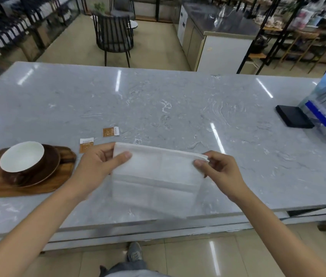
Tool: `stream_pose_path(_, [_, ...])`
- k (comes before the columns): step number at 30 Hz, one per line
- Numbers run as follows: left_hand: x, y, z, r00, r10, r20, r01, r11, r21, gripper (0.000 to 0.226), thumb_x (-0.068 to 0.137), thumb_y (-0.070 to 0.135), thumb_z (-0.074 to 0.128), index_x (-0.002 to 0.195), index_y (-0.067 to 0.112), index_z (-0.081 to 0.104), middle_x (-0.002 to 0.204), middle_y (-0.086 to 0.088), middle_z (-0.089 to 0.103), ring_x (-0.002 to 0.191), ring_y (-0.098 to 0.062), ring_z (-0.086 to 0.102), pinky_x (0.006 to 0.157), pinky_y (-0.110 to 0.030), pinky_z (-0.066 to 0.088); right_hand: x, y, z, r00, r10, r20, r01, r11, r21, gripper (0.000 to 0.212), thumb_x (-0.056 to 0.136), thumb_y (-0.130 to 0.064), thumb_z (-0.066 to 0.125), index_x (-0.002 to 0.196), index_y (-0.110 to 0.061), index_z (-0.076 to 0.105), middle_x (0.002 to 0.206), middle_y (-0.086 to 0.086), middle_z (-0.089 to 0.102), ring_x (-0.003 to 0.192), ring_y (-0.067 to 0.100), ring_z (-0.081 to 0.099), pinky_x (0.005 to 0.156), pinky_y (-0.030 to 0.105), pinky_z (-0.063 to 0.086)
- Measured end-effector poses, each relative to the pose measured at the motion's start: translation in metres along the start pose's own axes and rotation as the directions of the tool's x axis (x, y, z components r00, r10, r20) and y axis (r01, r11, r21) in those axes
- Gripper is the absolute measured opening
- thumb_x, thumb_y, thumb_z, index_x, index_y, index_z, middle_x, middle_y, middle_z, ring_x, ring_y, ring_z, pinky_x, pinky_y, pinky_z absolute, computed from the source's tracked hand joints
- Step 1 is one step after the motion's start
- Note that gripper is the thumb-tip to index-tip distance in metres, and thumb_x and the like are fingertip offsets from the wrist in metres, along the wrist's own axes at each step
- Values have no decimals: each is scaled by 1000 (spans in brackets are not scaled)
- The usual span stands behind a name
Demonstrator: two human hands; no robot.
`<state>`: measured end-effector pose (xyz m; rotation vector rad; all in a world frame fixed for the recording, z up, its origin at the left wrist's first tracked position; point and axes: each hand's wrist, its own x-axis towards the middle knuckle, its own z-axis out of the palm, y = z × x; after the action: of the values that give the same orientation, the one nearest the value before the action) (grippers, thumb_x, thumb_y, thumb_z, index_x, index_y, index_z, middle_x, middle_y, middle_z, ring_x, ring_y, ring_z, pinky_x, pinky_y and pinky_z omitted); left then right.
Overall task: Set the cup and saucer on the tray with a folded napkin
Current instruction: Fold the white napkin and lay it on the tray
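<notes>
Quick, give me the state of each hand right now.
Left hand: closed, pinching the upper left corner of the white napkin.
Right hand: closed, pinching the napkin's upper right corner.

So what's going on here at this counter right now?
A person is holding a white napkin up by its top corners, left hand and right hand, apparently mid-fold above the marble counter. To the left, the cup already sits on its saucer on the wooden tray. Two small packets lie nearby.

Print on both sachets (111, 132) is too blurred to read.
</notes>
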<state>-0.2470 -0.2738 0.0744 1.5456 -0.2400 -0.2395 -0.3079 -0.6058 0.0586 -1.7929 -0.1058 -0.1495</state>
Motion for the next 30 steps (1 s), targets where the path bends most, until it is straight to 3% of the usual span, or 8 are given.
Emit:
stream_pose_path(4, [32, -20, -7, 974, -225, 1, 224, 970, -93, 23, 85, 22, 76, 106, 15, 78, 105, -8, 80, 88, -18, 77, 66, -25, 61, 35, 19, 11, 975, 219, 40, -220, 975, 43, 21, 91, -39, 75, 99, -19, 78, 67, -2, 59, 56, 12, 48, 49, 22, 40])
stream_pose_path(8, [76, -54, -16, 940, -338, 38, 335, 940, 69, 15, 92, 5, 69, 106, 10, 74, 110, -12, 77, 88, -16, 76, 72, -24, 61, 71, 45, 21, 924, 379, 55, -370, 920, -127, 14, 95, -33, 71, 101, -22, 78, 64, -10, 57, 54, 7, 48, 49, 16, 38])
stream_pose_path(13, [111, -79, -26, 972, -225, 74, 189, 926, 326, 21, 92, -4, 67, 102, 13, 72, 107, -21, 75, 79, -8, 72, 69, -15, 55, 105, 57, 22, 903, 420, 91, -368, 865, -341, 15, 94, -26, 73, 102, -13, 75, 71, -2, 65, 54, 2, 59, 48, 18, 44])
stream_pose_path(15, [116, -79, -30, 987, -150, 63, 111, 903, 416, 24, 91, 0, 70, 96, 23, 75, 102, -10, 79, 86, -11, 72, 71, -16, 54, 114, 55, 20, 908, 403, 114, -332, 859, -390, 14, 93, -24, 75, 102, -14, 75, 72, -2, 70, 59, 4, 64, 51, 21, 48])
stream_pose_path(19, [104, -75, -36, 994, 33, 108, -91, 804, 588, 32, 88, 8, 74, 92, 40, 75, 93, 16, 76, 88, 2, 69, 75, -12, 51, 112, 52, 16, 937, 325, 126, -226, 841, -492, 6, 89, -22, 79, 88, -25, 75, 66, -6, 73, 58, 4, 65, 54, 19, 49])
stream_pose_path(22, [75, -75, -37, 983, 84, 165, -172, 747, 642, 28, 86, 13, 75, 95, 39, 76, 95, 28, 74, 93, 3, 68, 76, -7, 50, 87, 56, 16, 968, 200, 153, -79, 817, -571, 13, 88, -17, 80, 86, -28, 73, 78, -11, 74, 67, 3, 67, 63, 15, 51])
stream_pose_path(26, [31, -87, -35, 955, 181, 236, -297, 622, 725, 21, 83, 14, 80, 95, 31, 77, 90, 22, 70, 90, 0, 63, 76, -19, 51, 37, 68, 19, 976, 79, 201, 66, 775, -628, 13, 89, -16, 77, 100, -22, 75, 96, -9, 73, 82, 6, 68, 72, 16, 55])
stream_pose_path(30, [-1, -104, -27, 937, 202, 284, -347, 612, 711, 11, 86, 22, 70, 95, 24, 77, 90, 13, 70, 87, -7, 59, 71, -25, 52, 2, 82, 26, 981, 22, 192, 103, 782, -615, 18, 85, -8, 79, 100, -18, 75, 100, -4, 73, 83, 12, 68, 69, 18, 54])
